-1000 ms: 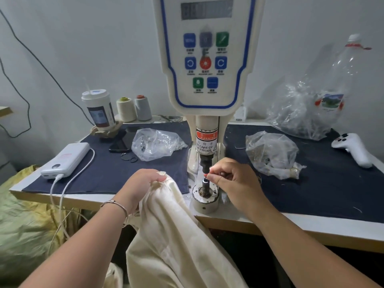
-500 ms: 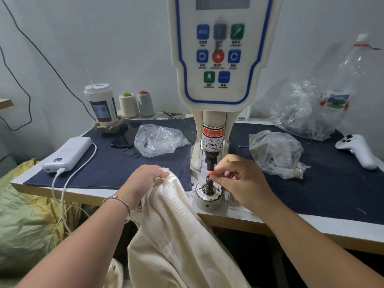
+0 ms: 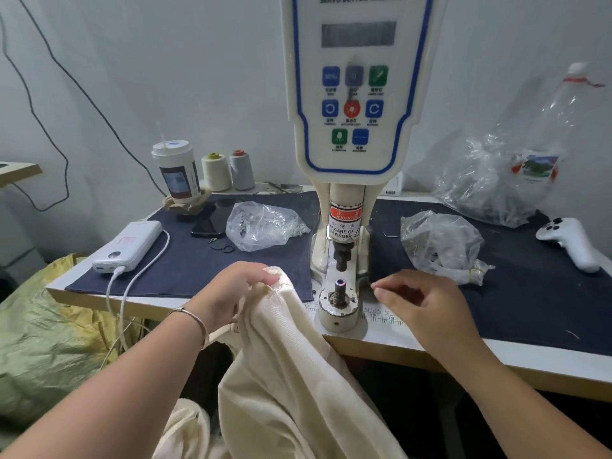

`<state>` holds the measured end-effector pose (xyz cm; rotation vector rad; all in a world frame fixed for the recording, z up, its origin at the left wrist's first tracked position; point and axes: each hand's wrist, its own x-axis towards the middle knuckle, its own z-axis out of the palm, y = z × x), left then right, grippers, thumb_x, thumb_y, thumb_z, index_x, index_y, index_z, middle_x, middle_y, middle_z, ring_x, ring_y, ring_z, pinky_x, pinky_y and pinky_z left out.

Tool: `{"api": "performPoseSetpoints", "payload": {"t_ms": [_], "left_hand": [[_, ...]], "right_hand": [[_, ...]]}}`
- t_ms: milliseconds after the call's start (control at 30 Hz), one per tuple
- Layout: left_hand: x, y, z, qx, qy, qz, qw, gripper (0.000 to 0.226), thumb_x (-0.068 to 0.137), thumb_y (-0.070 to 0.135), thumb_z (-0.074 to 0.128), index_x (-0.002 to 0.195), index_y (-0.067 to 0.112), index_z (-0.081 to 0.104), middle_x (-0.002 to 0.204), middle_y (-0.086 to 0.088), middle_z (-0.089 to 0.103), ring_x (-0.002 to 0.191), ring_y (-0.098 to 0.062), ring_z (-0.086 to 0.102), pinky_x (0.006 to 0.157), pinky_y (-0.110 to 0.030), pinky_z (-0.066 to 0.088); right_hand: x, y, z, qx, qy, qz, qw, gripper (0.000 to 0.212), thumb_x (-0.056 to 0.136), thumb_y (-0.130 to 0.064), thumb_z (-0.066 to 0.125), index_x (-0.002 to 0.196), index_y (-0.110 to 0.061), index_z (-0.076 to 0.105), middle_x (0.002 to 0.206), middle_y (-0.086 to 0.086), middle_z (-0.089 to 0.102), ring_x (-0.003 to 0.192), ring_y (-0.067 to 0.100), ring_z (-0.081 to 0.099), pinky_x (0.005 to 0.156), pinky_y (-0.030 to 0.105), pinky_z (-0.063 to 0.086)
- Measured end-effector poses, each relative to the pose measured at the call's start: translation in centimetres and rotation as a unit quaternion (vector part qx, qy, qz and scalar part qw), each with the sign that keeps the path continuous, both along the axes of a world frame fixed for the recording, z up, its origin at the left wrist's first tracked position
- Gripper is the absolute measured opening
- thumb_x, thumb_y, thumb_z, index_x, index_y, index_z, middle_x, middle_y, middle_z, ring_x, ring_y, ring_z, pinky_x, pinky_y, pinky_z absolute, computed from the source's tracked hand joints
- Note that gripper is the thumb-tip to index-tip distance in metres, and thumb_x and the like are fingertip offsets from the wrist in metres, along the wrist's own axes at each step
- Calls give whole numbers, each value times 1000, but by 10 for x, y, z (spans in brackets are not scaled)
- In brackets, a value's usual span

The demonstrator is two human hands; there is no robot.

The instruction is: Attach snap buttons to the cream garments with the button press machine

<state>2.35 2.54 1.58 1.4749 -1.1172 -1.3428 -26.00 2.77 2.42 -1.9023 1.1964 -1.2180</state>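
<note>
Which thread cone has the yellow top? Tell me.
The cream thread cone, left of the pair beside the cup; the grey cone has a red top.

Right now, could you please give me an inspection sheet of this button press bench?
Surface: white table with dark blue cloth either side of the machine.
Job's things: button press machine upright; lower die bare; cream garment hangs off the front edge; two bags of snaps.
Clutter: power bank, phone, cup, two thread cones, white controller, big plastic bag.
Grippers: left hand grips the garment's edge; right hand beside the die, holds nothing visible.
Cables: white cable from the power bank drops over the edge; black cable on the wall.
Surroundings: green-yellow sack at left.
</note>
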Motion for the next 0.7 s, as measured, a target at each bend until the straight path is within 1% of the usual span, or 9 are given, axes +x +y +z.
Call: {"api": "performPoseSetpoints", "payload": {"t_ms": [67, 167, 267, 367, 433, 500, 567, 633, 700], "left_hand": [[-3, 18, 14, 0, 10, -81, 997, 21, 76, 19, 70, 78, 6, 53, 71, -9, 53, 63, -19, 50, 62, -30, 40], [-16, 44, 35, -4, 20, -184, 983, 20, 78, 15, 69, 86, -2, 64, 77, -13, 63, 66, -20, 60, 62, -25, 50], [-35, 67, 55, -39, 8, -219, 975, 19, 81, 13, 65, 87, -5, 67, 79, -11, 67, 70, -17, 64, 67, -21, 52], [-55, 86, 71, -75, -19, -248, 965, 19, 85, 13, 62, 88, -5, 68, 80, -9, 67, 72, -14, 63, 69, -20, 52], [-67, 94, 81, -80, -14, -271, 959, 13, 82, 5, 62, 88, -2, 71, 80, -8, 69, 71, -13, 66, 68, -20, 53], [-75, 99, 88, -86, -27, -275, 957, 13, 77, 2, 65, 88, 1, 72, 80, -7, 69, 70, -14, 66, 66, -22, 55], [-80, 103, 92, -90, -45, -271, 957, 15, 74, 0, 66, 88, 2, 70, 80, -7, 68, 71, -15, 65, 66, -23, 55], [-85, 106, 94, -90, -54, -266, 958, 17, 73, 0, 67, 89, 4, 69, 79, -7, 66, 72, -16, 64, 66, -23, 53], [-90, 108, 96, -95, -96, -248, 959, 19, 71, 5, 69, 89, 6, 68, 79, -6, 62, 72, -17, 60, 67, -25, 50]], "right_hand": [[-7, 13, 6, 27, -16, 18, 999, 16, 83, -7, 73, 77, -22, 76, 71, -9, 72, 68, 5, 65, 64, 11, 48], [-7, 33, 19, 48, -31, 73, 996, 19, 85, -7, 70, 79, -23, 76, 73, -4, 73, 70, 11, 67, 71, 24, 54], [0, 52, 28, 78, -40, 122, 989, 14, 83, -13, 74, 90, -25, 75, 86, -5, 75, 82, 15, 68, 82, 38, 55], [2, 61, 33, 130, -15, 206, 970, 48, 75, -29, 80, 120, -30, 63, 118, -14, 68, 113, 3, 60, 100, 37, 47], [1, 64, 36, 198, -34, 295, 934, 65, 72, -32, 76, 133, -27, 54, 131, -12, 61, 126, 4, 52, 110, 38, 39], [-3, 67, 37, 252, -55, 365, 895, 53, 73, -27, 76, 124, -21, 63, 121, -8, 66, 115, 8, 60, 103, 28, 44], [-9, 71, 38, 270, -65, 385, 880, 21, 73, -21, 76, 93, -23, 74, 87, -13, 67, 82, 0, 61, 77, 12, 46], [-16, 73, 38, 282, -93, 398, 868, 12, 72, -15, 75, 80, -24, 75, 73, -15, 64, 69, -3, 57, 66, 9, 43], [-24, 72, 39, 297, -128, 387, 863, 13, 71, -14, 76, 84, -17, 75, 79, -5, 68, 72, 6, 60, 67, 16, 47]]}}
